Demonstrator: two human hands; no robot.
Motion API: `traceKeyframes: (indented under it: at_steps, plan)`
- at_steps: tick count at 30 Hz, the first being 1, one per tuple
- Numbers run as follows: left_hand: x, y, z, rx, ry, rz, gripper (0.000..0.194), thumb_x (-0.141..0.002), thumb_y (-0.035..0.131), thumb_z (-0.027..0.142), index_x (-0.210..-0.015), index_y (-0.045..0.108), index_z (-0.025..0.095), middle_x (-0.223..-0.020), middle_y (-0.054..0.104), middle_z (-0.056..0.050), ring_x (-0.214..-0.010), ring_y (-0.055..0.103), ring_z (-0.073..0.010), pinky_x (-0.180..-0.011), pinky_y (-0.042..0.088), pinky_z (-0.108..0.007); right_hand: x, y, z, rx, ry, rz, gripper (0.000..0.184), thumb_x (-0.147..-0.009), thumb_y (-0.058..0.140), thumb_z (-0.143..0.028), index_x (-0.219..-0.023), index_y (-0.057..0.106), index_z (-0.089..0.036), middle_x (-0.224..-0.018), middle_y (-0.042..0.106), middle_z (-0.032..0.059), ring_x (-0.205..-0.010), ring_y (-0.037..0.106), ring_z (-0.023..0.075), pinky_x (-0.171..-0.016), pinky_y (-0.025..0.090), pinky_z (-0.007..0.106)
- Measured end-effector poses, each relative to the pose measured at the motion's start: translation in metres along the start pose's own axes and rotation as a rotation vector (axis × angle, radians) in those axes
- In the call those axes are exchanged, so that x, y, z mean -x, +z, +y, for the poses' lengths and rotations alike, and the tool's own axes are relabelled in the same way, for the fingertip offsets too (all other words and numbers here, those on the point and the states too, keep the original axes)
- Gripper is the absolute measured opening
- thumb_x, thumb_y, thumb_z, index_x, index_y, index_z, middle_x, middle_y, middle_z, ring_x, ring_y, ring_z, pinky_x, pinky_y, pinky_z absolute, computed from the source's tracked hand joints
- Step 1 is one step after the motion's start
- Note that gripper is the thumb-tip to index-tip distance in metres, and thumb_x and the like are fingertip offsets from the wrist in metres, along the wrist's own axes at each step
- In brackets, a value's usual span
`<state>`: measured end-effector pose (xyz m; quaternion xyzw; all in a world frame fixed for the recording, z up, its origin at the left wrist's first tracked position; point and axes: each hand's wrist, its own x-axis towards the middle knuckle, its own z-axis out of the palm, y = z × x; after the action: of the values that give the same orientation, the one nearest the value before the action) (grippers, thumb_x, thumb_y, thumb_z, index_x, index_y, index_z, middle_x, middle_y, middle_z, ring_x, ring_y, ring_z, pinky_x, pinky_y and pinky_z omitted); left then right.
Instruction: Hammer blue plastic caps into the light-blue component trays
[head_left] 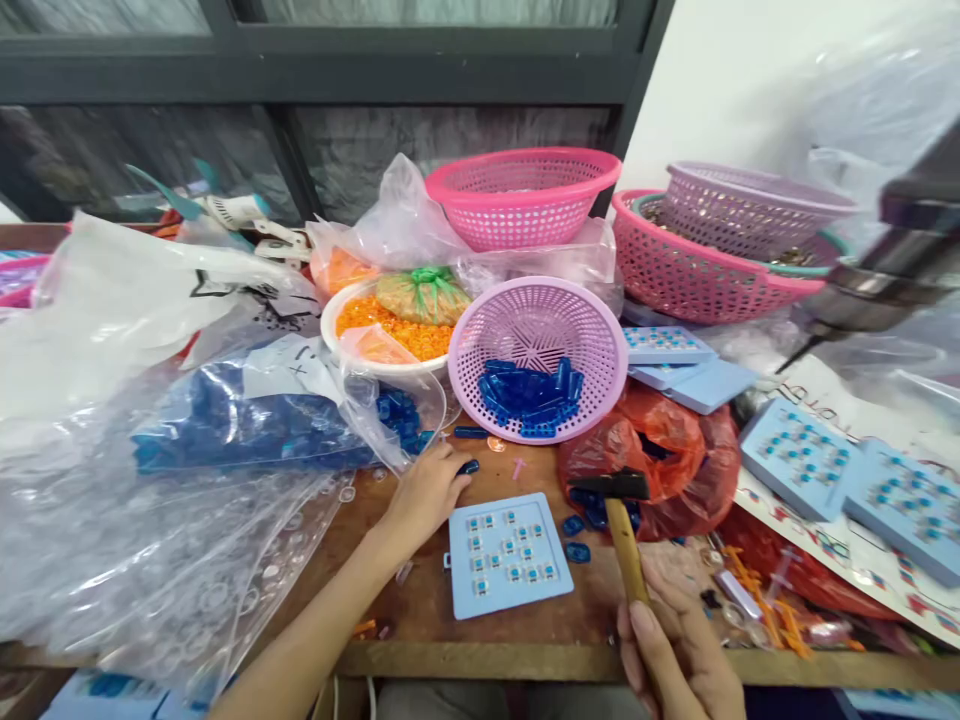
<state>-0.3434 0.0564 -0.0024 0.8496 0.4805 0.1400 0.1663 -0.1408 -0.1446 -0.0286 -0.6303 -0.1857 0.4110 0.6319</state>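
Note:
My left hand (426, 493) rests on the wooden table (420, 600), fingers curled around small blue plastic pieces (468, 467) beside the mouth of a clear bag of blue parts (255, 430). My right hand (679, 640) grips the wooden handle of a small hammer (621, 520), its black head raised over a red plastic bag (675, 450). Between the hands lies a light blue tray (506, 553) with small square inserts seated in it. Behind it a lilac basket (536, 355) holds more blue pieces.
A white bowl of orange parts (390, 325) sits behind. Pink baskets (525, 195) and a stacked pink and lilac basket (712, 250) stand at the back. More blue trays (847, 480) lie right. Clear bags (135, 480) cover the left. A metal press tool (877, 290) hangs right.

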Motion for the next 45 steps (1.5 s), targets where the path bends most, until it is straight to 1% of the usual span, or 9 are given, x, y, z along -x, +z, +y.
traceKeyframes:
  at_steps: [4, 8, 13, 17, 21, 29, 34, 38, 45]
  plan:
    - [-0.005, 0.004, -0.012, -0.01, 0.044, 0.04, 0.018, -0.089, 0.06, 0.022, -0.102, 0.071, 0.017, -0.101, 0.071, -0.011, -0.099, 0.068, -0.0268, -0.091, 0.053, -0.04, -0.007, -0.008, 0.011, 0.043, -0.057, -0.081, 0.055, -0.086, 0.067, -0.054, -0.13, 0.056, -0.024, -0.068, 0.063, -0.0036, -0.043, 0.049, 0.0059, -0.039, 0.032, 0.017]
    - [-0.005, 0.013, -0.023, -0.025, 0.079, 0.189, 0.027, -0.093, 0.053, 0.04, -0.095, 0.069, 0.018, -0.095, 0.07, -0.009, -0.094, 0.068, -0.0278, -0.086, 0.055, -0.041, -0.012, -0.009, 0.017, 0.062, -0.107, -0.102, 0.049, -0.088, 0.063, -0.055, -0.125, 0.059, -0.023, -0.068, 0.059, -0.0049, -0.045, 0.044, 0.0034, -0.04, 0.03, 0.015]
    - [0.016, 0.002, -0.001, 0.033, 0.142, 0.268, 0.036, -0.098, 0.046, 0.049, -0.103, 0.068, 0.021, -0.101, 0.072, -0.006, -0.091, 0.07, -0.0239, -0.082, 0.055, -0.036, -0.011, -0.009, 0.018, 0.062, -0.116, -0.115, 0.047, -0.091, 0.06, -0.053, -0.127, 0.058, -0.024, -0.068, 0.057, -0.0052, -0.045, 0.044, 0.0037, -0.04, 0.03, 0.015]
    - [0.045, -0.007, 0.021, -0.008, 0.281, 0.225, 0.031, -0.101, 0.046, 0.044, -0.107, 0.068, 0.024, -0.102, 0.074, -0.004, -0.096, 0.07, -0.022, -0.085, 0.054, -0.033, -0.008, -0.011, 0.017, 0.055, -0.085, -0.094, 0.048, -0.09, 0.062, -0.051, -0.13, 0.057, -0.026, -0.071, 0.061, -0.0037, -0.047, 0.047, 0.0043, -0.041, 0.031, 0.015]
    - [0.056, -0.001, 0.027, -0.109, 0.266, 0.178, 0.027, -0.102, 0.046, 0.039, -0.107, 0.067, 0.023, -0.102, 0.074, -0.005, -0.092, 0.069, -0.022, -0.08, 0.054, -0.034, -0.007, -0.01, 0.014, 0.043, -0.066, -0.079, 0.052, -0.086, 0.066, -0.053, -0.13, 0.057, -0.027, -0.071, 0.063, -0.0037, -0.045, 0.048, 0.0044, -0.041, 0.033, 0.015]
    - [0.041, 0.013, 0.045, -0.249, 0.231, -0.01, 0.017, -0.096, 0.061, 0.031, -0.11, 0.064, 0.022, -0.108, 0.071, -0.006, -0.097, 0.066, -0.0244, -0.085, 0.051, -0.038, -0.001, -0.003, 0.004, 0.042, -0.048, -0.003, 0.055, -0.081, 0.072, -0.054, -0.125, 0.061, -0.023, -0.066, 0.064, -0.0034, -0.042, 0.048, 0.0067, -0.04, 0.034, 0.018]
    - [0.038, 0.017, 0.052, -0.248, 0.177, -0.03, 0.013, -0.096, 0.059, 0.028, -0.107, 0.063, 0.021, -0.106, 0.07, -0.006, -0.098, 0.065, -0.0253, -0.085, 0.051, -0.039, 0.004, 0.003, 0.0, 0.064, -0.057, 0.031, 0.053, -0.081, 0.071, -0.056, -0.124, 0.062, -0.026, -0.066, 0.062, -0.0044, -0.046, 0.047, 0.0056, -0.044, 0.034, 0.018]
    - [0.034, 0.015, 0.056, -0.271, 0.157, -0.044, 0.012, -0.096, 0.058, 0.026, -0.105, 0.063, 0.02, -0.106, 0.07, -0.008, -0.097, 0.066, -0.0262, -0.084, 0.052, -0.039, 0.005, 0.005, 0.001, 0.097, -0.1, 0.027, 0.052, -0.082, 0.07, -0.057, -0.124, 0.061, -0.028, -0.064, 0.054, -0.0072, -0.046, 0.043, 0.0039, -0.044, 0.029, 0.017]
    - [0.027, 0.006, 0.068, -0.294, 0.099, -0.158, 0.017, -0.096, 0.058, 0.024, -0.109, 0.064, 0.017, -0.106, 0.071, -0.011, -0.101, 0.066, -0.0294, -0.088, 0.053, -0.043, 0.003, 0.003, 0.01, 0.171, -0.207, 0.0, 0.043, -0.088, 0.064, -0.051, -0.125, 0.063, -0.029, -0.058, 0.051, -0.0079, -0.046, 0.043, 0.0067, -0.045, 0.03, 0.02]
